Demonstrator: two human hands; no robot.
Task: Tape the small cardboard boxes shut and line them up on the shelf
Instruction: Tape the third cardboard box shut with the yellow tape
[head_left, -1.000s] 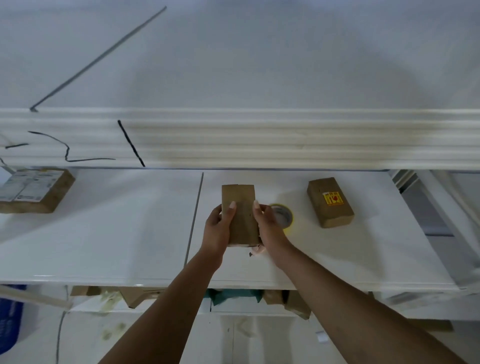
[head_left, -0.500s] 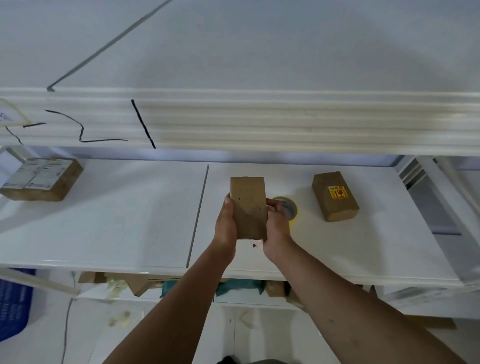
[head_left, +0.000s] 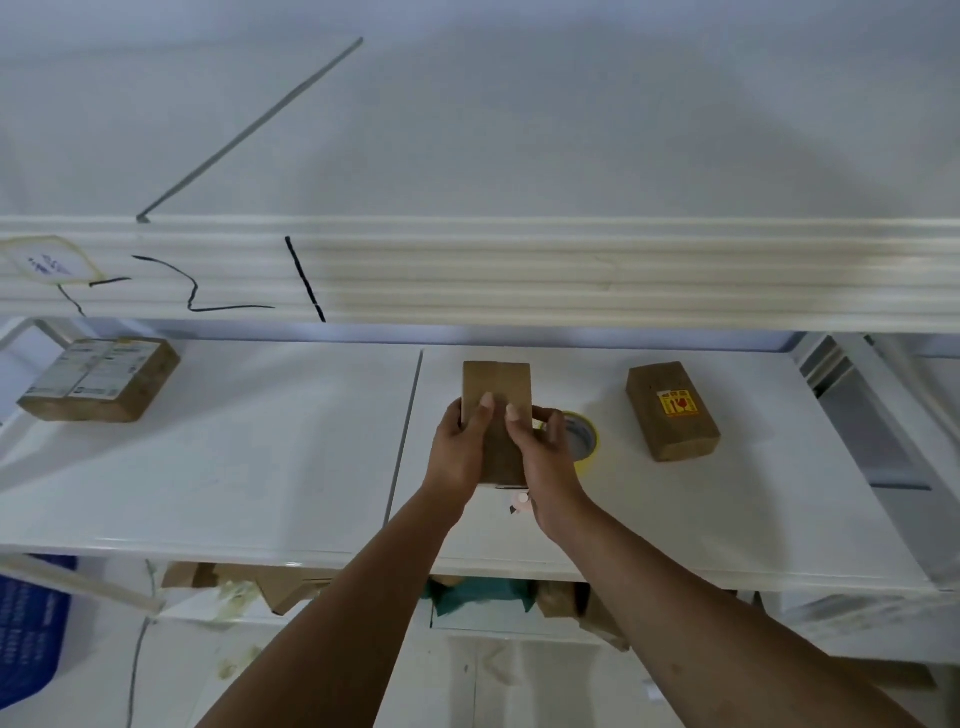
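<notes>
Box (head_left: 496, 395) — between both hands

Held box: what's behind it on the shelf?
A yellow tape roll shows past the right hand, flat on the shelf. Its left part is covered by that hand and the held box.

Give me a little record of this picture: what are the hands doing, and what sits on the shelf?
Hands: left hand and right hand grip one plain box from either side
Tape: yellow tape roll on the white shelf, partly hidden by the right hand
Right side: sticker box, lying apart from the tape
Far left: labelled box on the same shelf
</notes>
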